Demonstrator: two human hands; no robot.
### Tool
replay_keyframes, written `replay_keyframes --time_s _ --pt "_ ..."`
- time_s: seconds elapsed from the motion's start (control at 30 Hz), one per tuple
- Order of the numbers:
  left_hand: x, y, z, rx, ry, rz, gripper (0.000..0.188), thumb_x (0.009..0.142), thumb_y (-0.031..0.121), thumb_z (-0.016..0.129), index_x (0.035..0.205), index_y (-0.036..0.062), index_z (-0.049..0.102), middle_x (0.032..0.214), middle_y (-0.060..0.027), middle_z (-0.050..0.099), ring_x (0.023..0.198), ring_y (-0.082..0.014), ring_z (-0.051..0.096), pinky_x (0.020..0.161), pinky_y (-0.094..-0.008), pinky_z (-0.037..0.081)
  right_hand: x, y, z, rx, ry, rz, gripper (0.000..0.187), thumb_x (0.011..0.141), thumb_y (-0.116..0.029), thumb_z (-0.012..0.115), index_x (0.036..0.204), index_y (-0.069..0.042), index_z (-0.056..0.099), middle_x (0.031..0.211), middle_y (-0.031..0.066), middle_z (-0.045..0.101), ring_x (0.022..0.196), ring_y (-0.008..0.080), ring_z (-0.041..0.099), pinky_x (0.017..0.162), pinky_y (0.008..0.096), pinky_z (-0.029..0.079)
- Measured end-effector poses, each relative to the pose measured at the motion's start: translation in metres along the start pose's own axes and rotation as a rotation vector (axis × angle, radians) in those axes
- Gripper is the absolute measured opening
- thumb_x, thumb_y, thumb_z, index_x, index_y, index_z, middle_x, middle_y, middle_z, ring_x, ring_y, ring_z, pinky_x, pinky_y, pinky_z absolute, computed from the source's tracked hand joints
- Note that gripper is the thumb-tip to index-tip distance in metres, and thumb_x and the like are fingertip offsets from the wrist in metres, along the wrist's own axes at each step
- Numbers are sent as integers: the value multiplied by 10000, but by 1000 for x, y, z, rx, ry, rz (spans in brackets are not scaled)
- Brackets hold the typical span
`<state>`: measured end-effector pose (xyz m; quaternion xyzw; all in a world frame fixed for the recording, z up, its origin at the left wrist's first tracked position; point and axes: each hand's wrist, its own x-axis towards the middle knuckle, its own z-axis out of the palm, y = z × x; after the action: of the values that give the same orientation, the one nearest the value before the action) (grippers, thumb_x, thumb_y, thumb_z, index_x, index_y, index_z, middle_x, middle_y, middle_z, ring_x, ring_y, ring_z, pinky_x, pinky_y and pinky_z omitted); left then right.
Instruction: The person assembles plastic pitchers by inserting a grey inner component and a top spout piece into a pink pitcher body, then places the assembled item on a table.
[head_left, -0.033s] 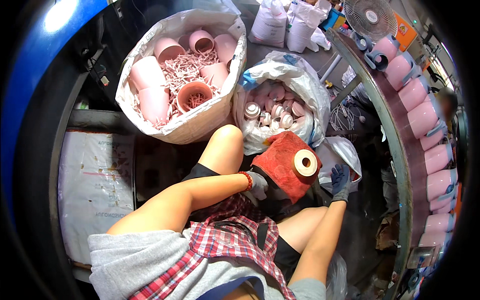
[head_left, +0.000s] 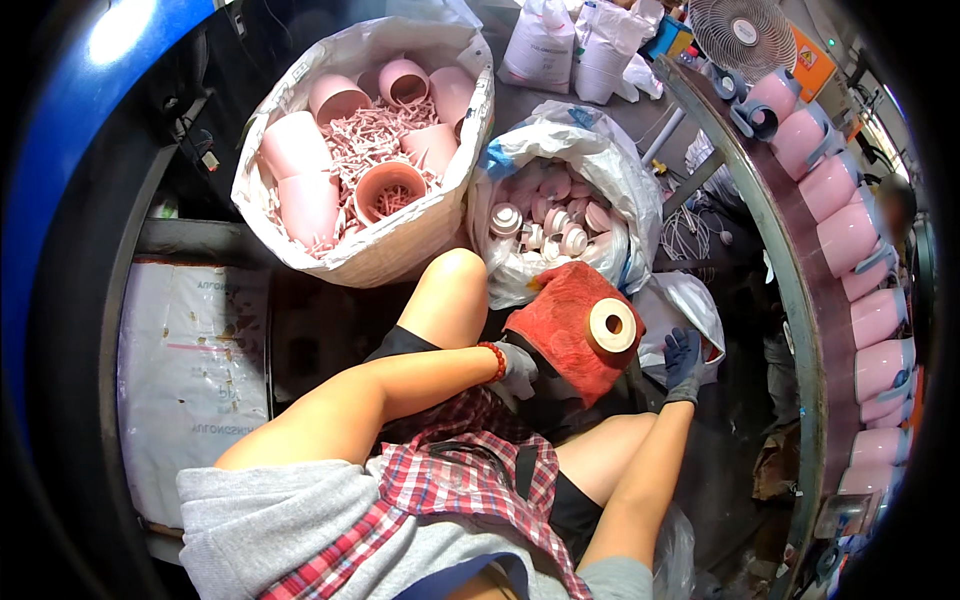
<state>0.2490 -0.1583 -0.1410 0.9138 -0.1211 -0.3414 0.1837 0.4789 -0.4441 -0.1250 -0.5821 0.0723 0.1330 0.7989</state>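
Note:
A red cloth-covered block stands in front of my knees, with a cream ring on it that has a dark hole in its middle. My left hand, in a grey glove and with a red bead bracelet at the wrist, is at the block's near left side; its fingertips are hard to make out. My right hand, in a dark blue and grey glove, reaches to the mouth of a small white sack. Its fingers are stretched out a little apart, and nothing shows in them.
Beyond my knees, a large woven sack holds pink cups and pink strips. Beside it, a plastic-lined bag contains pink and white round parts. Pink jugs with blue-grey handles line a curved shelf at right. A fan stands behind.

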Motion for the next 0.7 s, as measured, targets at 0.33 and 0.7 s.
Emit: replay_keyframes --time_s 0.33,0.7 --pt "-4 3 -5 15 12 35 466 790 437 498 1104 117 624 1057 -133 631 1009 -307 588 868 -425 449 1 -1 0 -42 -12 17 413 861 -362 584 1204 -139 527 1152 65 592 956 212 592 744 290 448" --pt "-44 -5 -36 -388 807 470 173 850 192 556 965 80 618 881 -94 629 798 -253 607 756 -317 476 40 12 -37 49 -107 21 440 912 -396 493 1255 -120 480 1247 126 524 1069 295 527 920 379 421"
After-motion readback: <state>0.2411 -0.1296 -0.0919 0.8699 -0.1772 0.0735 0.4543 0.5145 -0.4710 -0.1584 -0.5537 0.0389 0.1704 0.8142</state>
